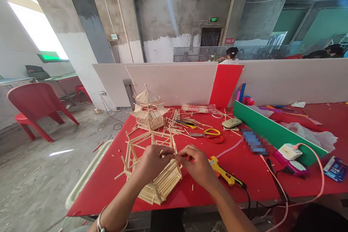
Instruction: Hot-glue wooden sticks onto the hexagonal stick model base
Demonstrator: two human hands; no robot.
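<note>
Pinched together, the fingertips of the left hand (pixel 153 161) and the right hand (pixel 198 165) meet over a thin stick (pixel 175 155), each hand closed on one end of it. The stick lies right at the top edge of the stick house (pixel 163 185), which stands under both hands near the front edge of the red table (pixel 108 185). The left hand's curled fingers rest against the house's upper frame, and the right hand hovers just beside its right wall.

Behind the house, a finished pagoda model (pixel 149 110) stands upright among loose sticks (pixel 176 128). Just to the right of the house lies a yellow glue gun (pixel 223 172), its black cord running off the table's front. Farther back and to the right of the house lie yellow-handled scissors (pixel 212 132), touching red-handled scissors (pixel 216 140) (their blades overlap, so which lies on top is hard to tell). A utility knife (pixel 187 123) sits behind the house, beyond the loose sticks, and a wrapped bundle of sticks (pixel 198 108) lies farther back still. Well to the right of the house, a green board (pixel 272 130) stands on edge with a white power strip (pixel 289 151) beside it.
</note>
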